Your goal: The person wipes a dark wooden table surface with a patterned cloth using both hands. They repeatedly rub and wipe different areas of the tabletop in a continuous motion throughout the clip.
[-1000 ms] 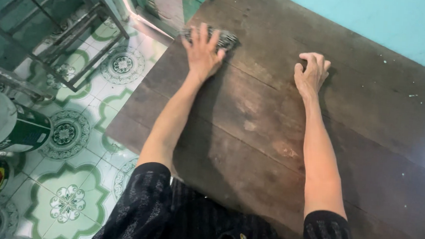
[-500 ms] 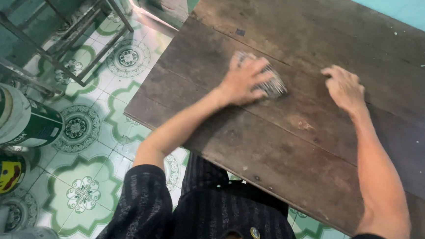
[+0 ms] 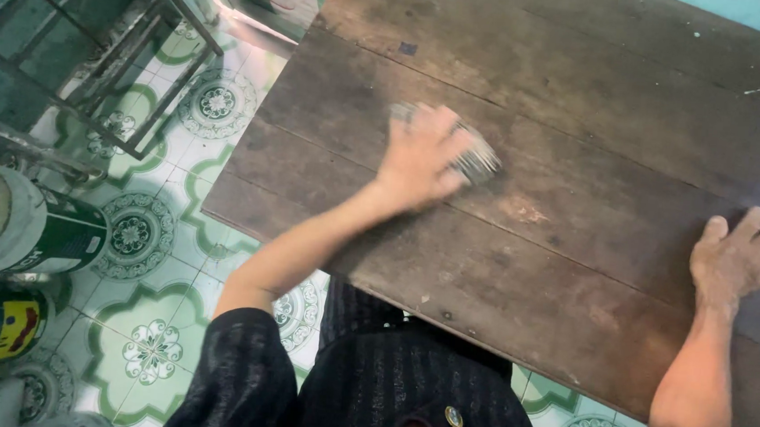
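A wooden table (image 3: 579, 120) filled the right and far part of the view. A scrubbing pad (image 3: 471, 156) lay on it under the left hand (image 3: 420, 159), left of centre; the right hand (image 3: 738, 257) rested flat near its right edge. Paint cans (image 3: 27, 231) stood on the tiled floor (image 3: 154, 314) at the left, a metal rack (image 3: 82, 55) beyond them.

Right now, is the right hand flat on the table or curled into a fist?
Flat: the right hand lies palm down on the wooden table, fingers spread.

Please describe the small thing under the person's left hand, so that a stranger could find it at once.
Start at the dark wooden table that fills most of the view. Near its middle, the left hand presses flat on a grey, striped scrubbing pad that shows past the fingertips. It is the only loose thing on the boards; the right hand rests bare.
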